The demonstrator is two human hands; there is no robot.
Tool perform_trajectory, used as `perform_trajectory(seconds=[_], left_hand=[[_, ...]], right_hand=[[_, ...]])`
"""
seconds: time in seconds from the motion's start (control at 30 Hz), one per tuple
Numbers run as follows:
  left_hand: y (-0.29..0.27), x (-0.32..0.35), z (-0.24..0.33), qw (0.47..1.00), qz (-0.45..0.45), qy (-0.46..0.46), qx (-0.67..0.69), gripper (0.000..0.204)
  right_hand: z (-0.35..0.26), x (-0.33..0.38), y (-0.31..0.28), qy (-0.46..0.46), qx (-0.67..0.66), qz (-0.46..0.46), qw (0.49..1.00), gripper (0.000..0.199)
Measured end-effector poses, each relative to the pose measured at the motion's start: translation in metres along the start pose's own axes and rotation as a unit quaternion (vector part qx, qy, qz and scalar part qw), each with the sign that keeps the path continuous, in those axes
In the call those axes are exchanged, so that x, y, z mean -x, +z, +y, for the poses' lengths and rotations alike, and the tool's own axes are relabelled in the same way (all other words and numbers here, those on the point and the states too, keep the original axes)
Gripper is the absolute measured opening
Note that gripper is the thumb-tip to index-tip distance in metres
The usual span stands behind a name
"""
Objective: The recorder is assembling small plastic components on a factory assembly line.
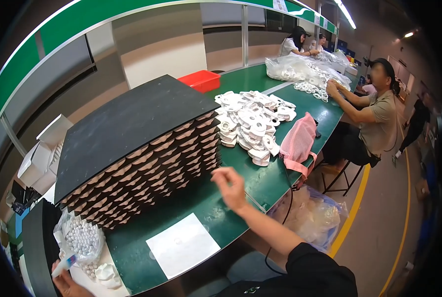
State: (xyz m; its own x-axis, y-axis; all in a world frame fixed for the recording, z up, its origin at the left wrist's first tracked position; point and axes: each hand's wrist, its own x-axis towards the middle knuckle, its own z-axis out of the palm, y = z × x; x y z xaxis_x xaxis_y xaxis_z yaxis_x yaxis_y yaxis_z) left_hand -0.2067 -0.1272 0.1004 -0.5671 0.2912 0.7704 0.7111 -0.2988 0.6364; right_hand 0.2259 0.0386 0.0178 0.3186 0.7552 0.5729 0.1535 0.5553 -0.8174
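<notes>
At the lower left, my left hand (68, 286) is closed round a small white tube (62, 266) with a blue and red mark. Beside it lies a clear plastic bag of small white balls (83, 236), with a crumpled white piece (107, 275) below the bag. My right hand (229, 189) hovers over the green table (137, 252), its fingers loosely bent and apart, with nothing visible in them. It is near the right corner of a tall stack of black sheets with scalloped pinkish pieces between them (141, 143). A white paper sheet (183, 246) lies flat before me.
Beyond the stack are a heap of white plastic parts (253, 121), a red bin (200, 80) and a pink mesh bag (299, 140). A co-worker (378, 111) sits farther along, handling white rings. An opened white box (41, 156) stands left; plastic bags (312, 218) lie below the table edge.
</notes>
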Motion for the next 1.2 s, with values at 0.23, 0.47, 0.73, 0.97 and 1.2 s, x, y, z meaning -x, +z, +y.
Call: perform_trajectory(seconds=[0.23,0.47,0.73,0.97,1.2], left_hand=[[-0.055,0.001,-0.081,0.957,-0.013,-0.03,-0.29,0.022],[-0.069,0.013,-0.192,0.955,-0.042,-0.109,-0.274,0.038],[-0.051,0.026,-0.173,0.921,0.098,-0.045,-0.374,0.04],[0.01,0.03,-0.085,0.951,-0.023,0.216,-0.218,0.028],[0.083,-0.007,-0.159,0.849,-0.336,0.121,-0.39,0.037]], right_hand=[[0.039,-0.07,-0.101,-0.067,0.447,0.162,0.877,0.036],[0.051,-0.086,-0.135,0.131,0.6,0.022,0.789,0.033],[0.013,-0.063,-0.111,-0.111,0.455,0.113,0.876,0.014],[0.009,-0.001,-0.052,0.05,0.102,-0.064,0.991,0.015],[0.006,0.003,-0.045,0.079,0.141,-0.191,0.968,0.016]])
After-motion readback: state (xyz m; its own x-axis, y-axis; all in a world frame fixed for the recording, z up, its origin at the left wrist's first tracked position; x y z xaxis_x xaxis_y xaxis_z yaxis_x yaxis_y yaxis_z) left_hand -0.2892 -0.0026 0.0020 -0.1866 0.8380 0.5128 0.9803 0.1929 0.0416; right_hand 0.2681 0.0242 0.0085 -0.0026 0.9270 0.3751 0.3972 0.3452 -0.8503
